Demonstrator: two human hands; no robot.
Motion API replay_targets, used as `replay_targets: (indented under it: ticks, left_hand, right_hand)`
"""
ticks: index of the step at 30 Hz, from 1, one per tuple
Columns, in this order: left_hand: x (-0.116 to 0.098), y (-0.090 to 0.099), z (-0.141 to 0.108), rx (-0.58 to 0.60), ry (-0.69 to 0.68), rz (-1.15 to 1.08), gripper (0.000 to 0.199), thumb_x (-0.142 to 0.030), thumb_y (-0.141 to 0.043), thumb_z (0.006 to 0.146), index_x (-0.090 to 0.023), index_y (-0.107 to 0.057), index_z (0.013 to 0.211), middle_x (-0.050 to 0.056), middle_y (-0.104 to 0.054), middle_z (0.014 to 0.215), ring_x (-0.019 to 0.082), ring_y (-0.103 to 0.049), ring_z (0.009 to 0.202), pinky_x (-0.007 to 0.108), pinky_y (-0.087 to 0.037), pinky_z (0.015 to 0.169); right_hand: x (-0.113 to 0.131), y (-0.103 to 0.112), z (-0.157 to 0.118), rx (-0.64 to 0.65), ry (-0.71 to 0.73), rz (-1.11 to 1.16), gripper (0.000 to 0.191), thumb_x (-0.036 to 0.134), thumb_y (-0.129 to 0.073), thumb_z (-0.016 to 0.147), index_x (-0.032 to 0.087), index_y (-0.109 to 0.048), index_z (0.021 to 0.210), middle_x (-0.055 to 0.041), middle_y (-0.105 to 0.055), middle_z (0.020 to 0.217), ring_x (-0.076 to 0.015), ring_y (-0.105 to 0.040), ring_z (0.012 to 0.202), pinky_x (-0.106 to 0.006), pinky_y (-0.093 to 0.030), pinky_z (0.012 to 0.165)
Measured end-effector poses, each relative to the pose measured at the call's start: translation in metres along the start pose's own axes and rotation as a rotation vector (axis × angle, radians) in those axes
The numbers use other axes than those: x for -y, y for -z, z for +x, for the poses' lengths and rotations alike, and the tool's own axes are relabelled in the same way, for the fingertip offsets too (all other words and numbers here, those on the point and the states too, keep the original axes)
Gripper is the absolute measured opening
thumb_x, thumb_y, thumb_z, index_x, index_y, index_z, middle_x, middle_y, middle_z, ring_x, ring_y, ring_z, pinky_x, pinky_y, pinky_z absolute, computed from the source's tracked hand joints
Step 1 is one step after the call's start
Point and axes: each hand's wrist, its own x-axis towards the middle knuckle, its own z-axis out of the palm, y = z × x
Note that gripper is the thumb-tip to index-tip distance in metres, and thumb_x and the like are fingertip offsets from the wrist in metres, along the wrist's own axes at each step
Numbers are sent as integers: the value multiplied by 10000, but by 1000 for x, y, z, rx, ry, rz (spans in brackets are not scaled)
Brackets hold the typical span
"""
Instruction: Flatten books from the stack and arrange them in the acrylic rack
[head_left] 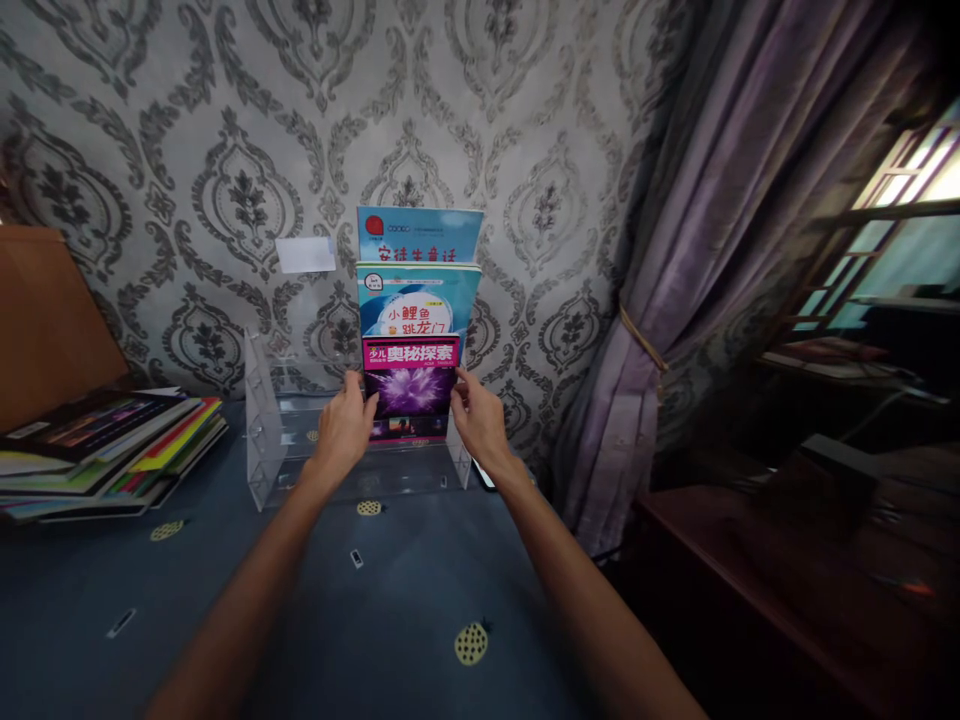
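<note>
A clear acrylic tiered book rack (262,430) stands on the table against the wall. In its right half, a pink and purple book (411,390) stands upright in front. My left hand (346,415) is closed on its left edge, and my right hand (480,412) grips its right edge. Behind it rises a blue-green book (420,298) with red and dark lettering. A light blue book (420,230) stands further back and higher, its lower part hidden.
A pile of books (127,445) lies at the left beside a brown box-like panel (56,320). Blue cloth with pineapple prints (405,600) covers the table. A dark phone-like object (486,475) lies partly hidden behind my right wrist. A purple curtain (637,400) hangs at the right.
</note>
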Motion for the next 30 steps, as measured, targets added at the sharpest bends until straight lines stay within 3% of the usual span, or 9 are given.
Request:
replay_targets:
  ticks: [11,21,30]
  left_hand:
    - [4,-3,-1,-30,-4,-64,222,-305,-465,1000,-161,-493,1166,127,-738,937,300,-724,871,372,-523,756]
    - [8,-6,2,-55,-11,-25,195,-300,-467,987,-165,-511,1122,101,-727,898,279,-716,820,348,-511,717]
    - [5,-7,3,-34,-10,-25,134,-269,-488,983,-183,-542,1070,83,-701,831,270,-701,796,338,-492,711]
  right_hand:
    - [3,3,1,26,-73,104,371,267,-501,890,181,-638,1223,-100,-767,945,-245,-705,783,-380,-537,761]
    - [8,3,0,-82,-79,109,421,246,-520,852,184,-622,1257,-76,-752,898,-237,-678,735,-374,-526,730]
    - [6,11,7,-48,-74,188,300,239,-498,867,200,-709,1077,-90,-770,974,-243,-713,861,-382,-556,793]
